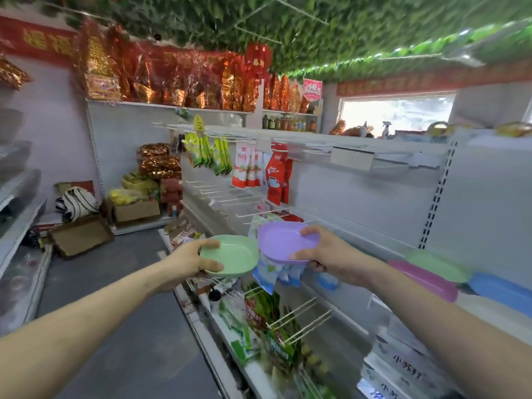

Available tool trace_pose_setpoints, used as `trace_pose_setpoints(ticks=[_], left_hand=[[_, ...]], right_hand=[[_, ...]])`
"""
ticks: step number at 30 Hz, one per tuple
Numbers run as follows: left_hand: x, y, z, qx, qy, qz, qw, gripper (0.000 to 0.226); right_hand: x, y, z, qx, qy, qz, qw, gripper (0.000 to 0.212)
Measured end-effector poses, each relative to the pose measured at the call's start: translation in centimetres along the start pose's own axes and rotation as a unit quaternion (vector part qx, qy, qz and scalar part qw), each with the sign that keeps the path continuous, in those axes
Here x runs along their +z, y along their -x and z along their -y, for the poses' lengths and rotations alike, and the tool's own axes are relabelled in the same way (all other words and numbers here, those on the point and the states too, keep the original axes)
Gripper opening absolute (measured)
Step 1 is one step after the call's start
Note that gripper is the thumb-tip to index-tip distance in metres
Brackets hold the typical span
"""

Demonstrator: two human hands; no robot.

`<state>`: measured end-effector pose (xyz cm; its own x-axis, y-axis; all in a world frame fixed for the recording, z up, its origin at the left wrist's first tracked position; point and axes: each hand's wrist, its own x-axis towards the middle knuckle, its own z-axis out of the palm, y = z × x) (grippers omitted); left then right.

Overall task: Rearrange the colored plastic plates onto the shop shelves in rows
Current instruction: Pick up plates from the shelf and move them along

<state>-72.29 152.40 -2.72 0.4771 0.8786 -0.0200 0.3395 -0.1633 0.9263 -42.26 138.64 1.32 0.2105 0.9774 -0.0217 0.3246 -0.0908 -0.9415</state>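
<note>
My left hand (188,262) grips a pale green plate (234,256) by its left rim, thumb on top. My right hand (326,253) grips a purple plate (283,240) by its right rim. Both plates are held in the air in front of the white shelf unit, their edges nearly touching. On the shelf (489,309) at the right lie three more plates side by side: a pink plate (426,279), a green plate (437,264) and a blue plate (502,289).
Hanging snack packets (259,165) and bare wire hooks (299,321) fill the shelf unit ahead and below. Cardboard boxes (80,234) and bags sit on the grey floor at the left. Another shelf edge (20,240) runs along the far left.
</note>
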Motion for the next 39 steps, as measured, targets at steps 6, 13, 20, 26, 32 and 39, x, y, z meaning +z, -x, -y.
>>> trace_pose_setpoints(ticks=[6,13,20,26,32,39], left_hand=[[1.8,-5.6,-1.9,0.033,-0.004,0.069,0.997,0.060],[5.7,-9.9,-4.7,0.076,0.015,0.148,0.986,0.061],[11.6,-11.1,-7.7,0.105,0.030,0.213,0.971,0.058],[17.3,-11.3,-10.4,0.129,0.012,0.260,0.957,0.059],[23.4,-9.3,-13.8,0.158,-0.007,0.283,0.946,0.043],[28.8,-7.2,-16.3,0.178,-0.019,0.328,0.928,0.042]], right_hand=[[-2.5,-0.6,1.5,0.012,-0.014,-0.077,0.997,0.067],[-6.1,1.6,0.8,0.029,0.014,-0.163,0.986,0.065],[-11.8,7.1,-0.7,0.064,0.023,-0.228,0.971,0.063],[-16.2,13.3,-1.9,0.103,0.063,-0.289,0.950,0.061],[-19.6,19.9,-3.7,0.139,0.082,-0.339,0.927,0.057],[-22.5,26.4,-5.4,0.161,0.077,-0.367,0.913,0.058]])
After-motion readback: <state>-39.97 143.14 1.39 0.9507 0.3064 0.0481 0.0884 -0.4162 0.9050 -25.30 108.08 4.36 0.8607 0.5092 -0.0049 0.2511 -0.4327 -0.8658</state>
